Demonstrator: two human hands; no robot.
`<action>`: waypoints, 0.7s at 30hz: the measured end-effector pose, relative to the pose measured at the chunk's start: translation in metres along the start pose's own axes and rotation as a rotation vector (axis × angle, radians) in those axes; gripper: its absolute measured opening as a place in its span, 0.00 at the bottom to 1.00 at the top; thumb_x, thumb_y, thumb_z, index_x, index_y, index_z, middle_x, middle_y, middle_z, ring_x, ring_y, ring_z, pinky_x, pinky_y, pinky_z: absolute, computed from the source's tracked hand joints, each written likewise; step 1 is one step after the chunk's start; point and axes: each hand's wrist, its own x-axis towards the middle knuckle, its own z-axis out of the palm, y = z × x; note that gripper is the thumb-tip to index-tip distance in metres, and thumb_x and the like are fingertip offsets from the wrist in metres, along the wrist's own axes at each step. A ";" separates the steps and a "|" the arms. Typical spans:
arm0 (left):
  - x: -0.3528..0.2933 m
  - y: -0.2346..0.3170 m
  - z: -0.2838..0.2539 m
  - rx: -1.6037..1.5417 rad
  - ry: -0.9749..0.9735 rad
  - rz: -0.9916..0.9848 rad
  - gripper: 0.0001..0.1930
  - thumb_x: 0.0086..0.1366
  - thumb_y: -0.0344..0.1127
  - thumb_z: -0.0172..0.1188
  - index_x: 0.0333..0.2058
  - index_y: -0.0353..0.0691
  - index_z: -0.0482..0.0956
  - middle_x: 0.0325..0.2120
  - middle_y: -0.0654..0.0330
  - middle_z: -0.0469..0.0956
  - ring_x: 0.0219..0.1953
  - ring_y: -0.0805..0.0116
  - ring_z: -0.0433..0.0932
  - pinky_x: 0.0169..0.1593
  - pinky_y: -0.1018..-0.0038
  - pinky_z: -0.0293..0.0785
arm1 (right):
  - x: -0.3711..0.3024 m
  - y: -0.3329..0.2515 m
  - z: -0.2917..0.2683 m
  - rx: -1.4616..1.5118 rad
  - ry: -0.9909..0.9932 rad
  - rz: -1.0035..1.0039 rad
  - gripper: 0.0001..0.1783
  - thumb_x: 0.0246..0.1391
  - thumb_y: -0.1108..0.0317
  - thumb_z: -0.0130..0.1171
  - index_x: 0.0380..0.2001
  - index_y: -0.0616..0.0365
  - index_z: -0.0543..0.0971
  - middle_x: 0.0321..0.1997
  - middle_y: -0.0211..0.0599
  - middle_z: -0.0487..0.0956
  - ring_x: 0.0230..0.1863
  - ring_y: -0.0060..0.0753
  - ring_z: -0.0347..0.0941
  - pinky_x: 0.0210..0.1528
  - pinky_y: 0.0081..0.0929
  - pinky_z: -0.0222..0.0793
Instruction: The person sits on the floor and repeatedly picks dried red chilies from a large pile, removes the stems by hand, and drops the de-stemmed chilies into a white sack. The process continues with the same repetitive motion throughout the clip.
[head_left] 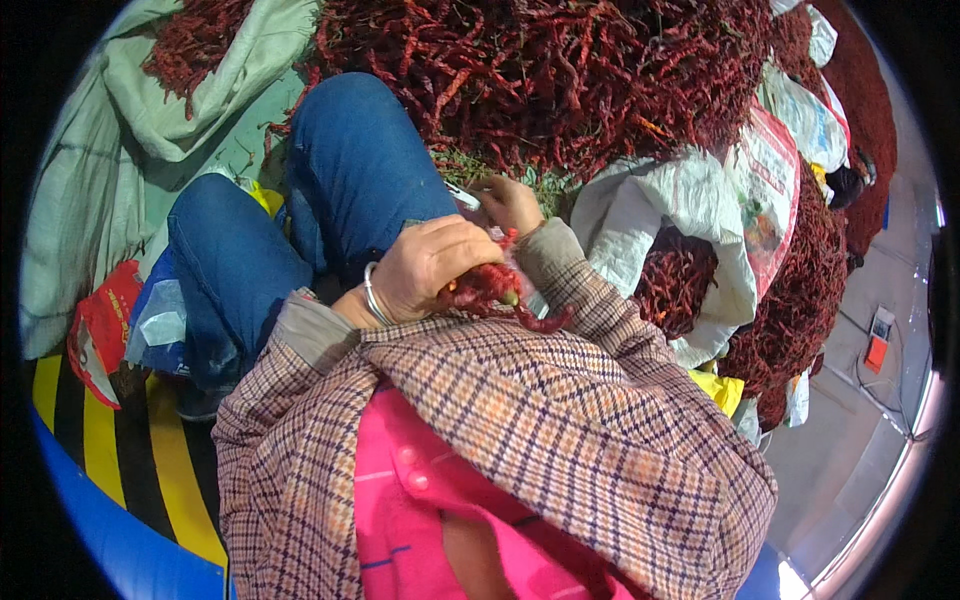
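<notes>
My left hand, with a bangle at the wrist, is closed around a bunch of red chili peppers in front of my chest. One curved pepper sticks out to the right, below the fingers. Just beyond and to the right, my right hand is closed with its fingers bent. A small white object with a dark edge shows at its fingertips; its kind is unclear. The large heap of dried red chilies rises right behind both hands, with greenish stems along its lower edge.
A white woven sack with chilies inside stands open at the right. Pale green sacking drapes at the far left. More chili piles lie beyond the sack. An orange-and-grey device with a cable is on the grey floor.
</notes>
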 end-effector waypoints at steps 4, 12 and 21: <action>-0.017 -0.013 0.009 -1.072 0.516 -0.592 0.15 0.53 0.26 0.60 0.41 0.38 0.75 0.38 0.58 0.76 0.41 0.64 0.76 0.47 0.74 0.70 | 0.000 0.067 -0.026 -0.494 -0.001 0.016 0.17 0.48 0.63 0.58 0.43 0.56 0.74 0.40 0.50 0.76 0.37 0.52 0.74 0.37 0.42 0.71; -0.029 -0.027 -0.006 -0.993 0.278 -1.102 0.14 0.57 0.26 0.60 0.43 0.36 0.74 0.36 0.62 0.77 0.38 0.72 0.75 0.46 0.74 0.71 | 0.092 0.055 -0.037 -0.818 0.170 -0.041 0.16 0.46 0.66 0.57 0.39 0.59 0.73 0.39 0.51 0.74 0.38 0.54 0.73 0.40 0.43 0.71; -0.017 -0.032 0.006 -0.953 0.409 -1.170 0.11 0.56 0.28 0.63 0.38 0.39 0.76 0.32 0.67 0.77 0.35 0.78 0.75 0.40 0.80 0.71 | 0.006 0.024 -0.052 -0.159 0.257 -0.024 0.14 0.47 0.64 0.62 0.33 0.62 0.74 0.29 0.45 0.79 0.28 0.37 0.77 0.30 0.30 0.72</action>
